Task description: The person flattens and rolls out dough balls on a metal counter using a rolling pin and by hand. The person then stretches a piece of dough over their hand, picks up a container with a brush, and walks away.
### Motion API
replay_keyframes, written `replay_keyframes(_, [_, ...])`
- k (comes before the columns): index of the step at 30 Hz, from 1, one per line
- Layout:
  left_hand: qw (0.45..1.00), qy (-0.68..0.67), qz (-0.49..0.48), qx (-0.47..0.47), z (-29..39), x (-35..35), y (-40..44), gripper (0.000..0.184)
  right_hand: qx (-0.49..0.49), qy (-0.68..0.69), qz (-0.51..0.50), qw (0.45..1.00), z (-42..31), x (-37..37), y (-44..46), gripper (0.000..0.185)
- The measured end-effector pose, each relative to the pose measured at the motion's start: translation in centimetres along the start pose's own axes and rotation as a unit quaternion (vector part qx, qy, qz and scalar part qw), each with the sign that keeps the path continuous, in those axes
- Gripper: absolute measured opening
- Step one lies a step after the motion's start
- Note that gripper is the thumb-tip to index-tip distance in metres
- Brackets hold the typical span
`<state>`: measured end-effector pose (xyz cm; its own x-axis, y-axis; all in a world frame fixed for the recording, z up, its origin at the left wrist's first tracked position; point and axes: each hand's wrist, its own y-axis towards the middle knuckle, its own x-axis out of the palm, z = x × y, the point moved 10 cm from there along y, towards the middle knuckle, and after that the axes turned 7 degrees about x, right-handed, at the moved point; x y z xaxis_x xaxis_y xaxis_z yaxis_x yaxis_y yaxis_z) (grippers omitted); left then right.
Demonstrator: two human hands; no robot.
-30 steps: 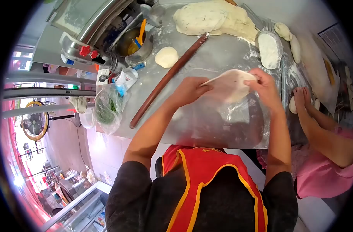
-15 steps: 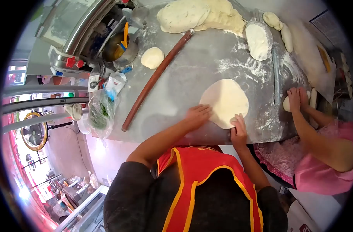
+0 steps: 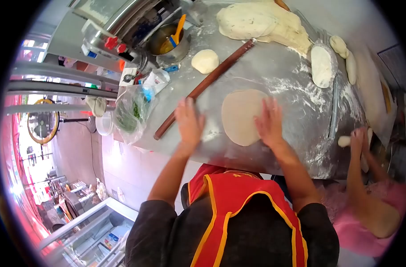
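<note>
A flat round of dough (image 3: 241, 116) lies on the metal worktop in front of me. My right hand (image 3: 270, 122) is open over its right edge, fingers spread and touching or just above it. My left hand (image 3: 189, 124) is left of the dough, blurred, with fingers stretched out. Its fingertips reach the long brown rolling pin (image 3: 217, 76), which lies diagonally; whether they touch it I cannot tell. A ball of dough (image 3: 205, 61) sits beyond the pin.
A large dough slab (image 3: 260, 22) lies at the back, near a floured scoop (image 3: 323, 66). Back left stand a metal pot (image 3: 171, 49) and a plastic bag of greens (image 3: 134, 113). At right, a co-worker's hands (image 3: 357, 138) press a dough piece (image 3: 344, 141).
My left hand has left the dough round and moved left to the rolling pin. My right hand has moved up along the dough's right side and opened. The view has shifted.
</note>
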<state>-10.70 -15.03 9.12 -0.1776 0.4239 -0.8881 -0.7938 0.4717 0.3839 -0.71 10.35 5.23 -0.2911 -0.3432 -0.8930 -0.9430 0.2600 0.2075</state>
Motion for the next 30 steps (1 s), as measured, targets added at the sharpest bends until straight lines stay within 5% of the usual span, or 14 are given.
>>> replay_keyframes(1, [0.997, 0.069, 0.034, -0.032, -2.6, -1.1, 0.3, 0.057, 0.007, -0.016, -0.028, 0.999, -0.8, 1.2, -0.3, 0.072])
replay_keyframes(4, [0.993, 0.002, -0.092, -0.07, -8.1, 2.7, -0.1, 0.045, 0.02, -0.041, -0.087, 0.995, -1.8, 3.1, -0.4, 0.071])
replay_keyframes(10, [0.99, -0.034, -0.115, -0.071, -5.8, 0.1, -2.4, 0.028, 0.038, 0.048, -0.054, 0.997, 0.5, -2.4, 0.2, 0.066])
replay_keyframes(14, [0.986, -0.112, -0.12, -0.032, -2.4, -1.2, -9.8, 0.033, -0.005, 0.013, -0.048, 0.999, 0.0, -3.8, -0.6, 0.067])
replay_keyframes(19, [0.967, -0.145, -0.187, -0.097, -0.4, -2.2, -15.9, 0.042, -0.095, 0.021, -0.092, 0.991, -1.9, 1.0, -2.1, 0.067])
replay_keyframes(30, [0.976, -0.05, -0.122, -0.171, -8.6, -6.1, -11.8, 0.055, -0.157, -0.006, -0.028, 0.987, -14.5, 9.4, 18.2, 0.056])
